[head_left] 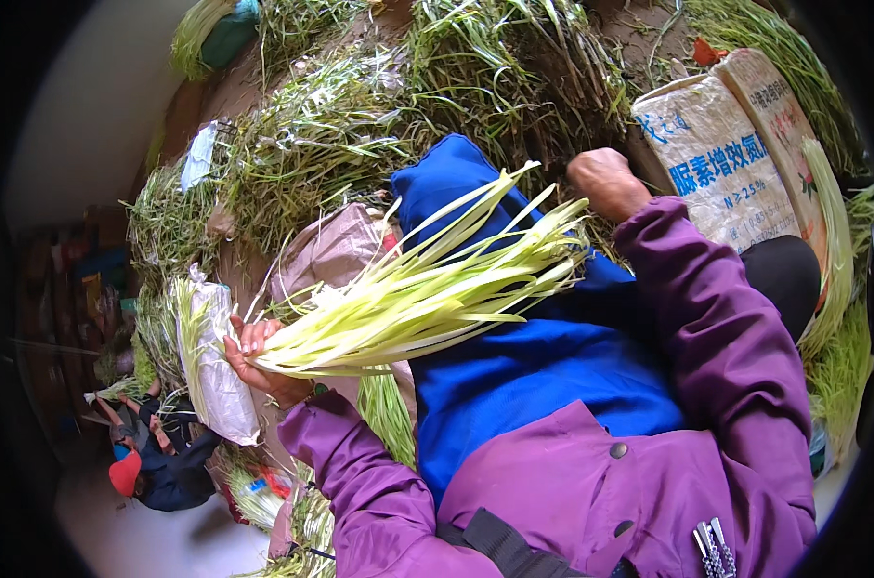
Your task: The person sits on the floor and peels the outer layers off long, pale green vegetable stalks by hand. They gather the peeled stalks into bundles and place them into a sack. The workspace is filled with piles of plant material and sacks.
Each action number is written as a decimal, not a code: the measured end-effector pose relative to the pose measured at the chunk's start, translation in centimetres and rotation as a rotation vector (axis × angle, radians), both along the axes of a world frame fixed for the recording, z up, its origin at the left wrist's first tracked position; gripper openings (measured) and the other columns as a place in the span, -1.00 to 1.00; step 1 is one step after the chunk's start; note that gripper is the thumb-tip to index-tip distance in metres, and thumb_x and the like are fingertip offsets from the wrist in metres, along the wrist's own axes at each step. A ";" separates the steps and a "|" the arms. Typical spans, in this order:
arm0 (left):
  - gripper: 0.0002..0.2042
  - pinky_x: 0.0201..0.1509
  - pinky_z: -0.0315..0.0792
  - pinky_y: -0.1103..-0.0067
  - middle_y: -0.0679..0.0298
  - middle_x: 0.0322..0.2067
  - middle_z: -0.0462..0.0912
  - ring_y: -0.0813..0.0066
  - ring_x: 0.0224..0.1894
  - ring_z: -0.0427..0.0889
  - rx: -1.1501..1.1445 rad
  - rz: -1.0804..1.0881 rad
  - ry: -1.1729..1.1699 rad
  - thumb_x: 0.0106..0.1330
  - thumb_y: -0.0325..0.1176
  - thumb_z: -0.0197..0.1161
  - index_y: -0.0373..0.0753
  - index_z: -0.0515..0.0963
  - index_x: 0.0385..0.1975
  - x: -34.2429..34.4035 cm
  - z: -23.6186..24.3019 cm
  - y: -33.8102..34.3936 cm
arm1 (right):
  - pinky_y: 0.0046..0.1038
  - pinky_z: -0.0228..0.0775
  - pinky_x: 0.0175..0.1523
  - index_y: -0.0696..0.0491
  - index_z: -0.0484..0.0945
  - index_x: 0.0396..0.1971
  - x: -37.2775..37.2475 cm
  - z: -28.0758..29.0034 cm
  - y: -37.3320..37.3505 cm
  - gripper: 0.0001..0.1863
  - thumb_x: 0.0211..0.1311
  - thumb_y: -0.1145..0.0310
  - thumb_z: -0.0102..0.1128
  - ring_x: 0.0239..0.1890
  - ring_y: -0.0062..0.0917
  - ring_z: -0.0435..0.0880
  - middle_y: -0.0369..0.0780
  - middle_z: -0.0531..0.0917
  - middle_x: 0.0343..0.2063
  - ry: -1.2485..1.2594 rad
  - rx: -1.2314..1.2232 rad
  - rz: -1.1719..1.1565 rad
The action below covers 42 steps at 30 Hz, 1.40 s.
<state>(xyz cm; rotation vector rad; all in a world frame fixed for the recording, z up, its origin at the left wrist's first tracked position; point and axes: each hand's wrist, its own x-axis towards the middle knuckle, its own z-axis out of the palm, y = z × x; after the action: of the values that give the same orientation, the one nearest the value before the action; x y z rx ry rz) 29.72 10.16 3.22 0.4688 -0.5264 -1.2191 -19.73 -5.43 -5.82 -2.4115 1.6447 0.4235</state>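
Note:
My left hand (pixel 263 361) is closed round the pale, whitish end of a bunch of yellow-green garlic chives (pixel 427 299). The long leaves lie across my blue-covered lap (pixel 552 376) and fan out toward the upper right. Just past their far tips is my right hand (pixel 607 183), curled into a fist above the heap of greens. Whatever its fingers may hold is hidden from this side. Purple sleeves (pixel 697 289) cover both my arms.
Tangled heaps of green leaves and stalks (pixel 312 154) fill the far side. Printed sacks (pixel 706 144) stand at the right, with more chives (pixel 827 250) on them. A white sack (pixel 220 366) bearing chives lies at the left. Beyond it, a person in a red cap (pixel 126 474) bends over.

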 end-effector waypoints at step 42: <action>-0.58 -0.19 0.22 0.58 0.47 -0.61 0.42 0.68 -0.50 0.36 -0.241 -0.217 -0.058 0.44 -0.14 -0.12 -0.38 0.42 0.02 -4.2 4.7 -2.4 | -0.39 0.44 -0.06 0.16 0.50 -0.03 2.0 8.7 4.4 -0.47 0.03 0.17 0.34 -0.19 -0.36 0.62 -0.11 0.65 -0.23 -1.090 0.304 0.095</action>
<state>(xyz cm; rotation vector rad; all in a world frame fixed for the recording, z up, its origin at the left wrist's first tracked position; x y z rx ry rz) 25.55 7.80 7.92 0.2473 -0.7794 -1.3310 -17.77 -0.99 2.83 -1.8828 0.8820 -0.5252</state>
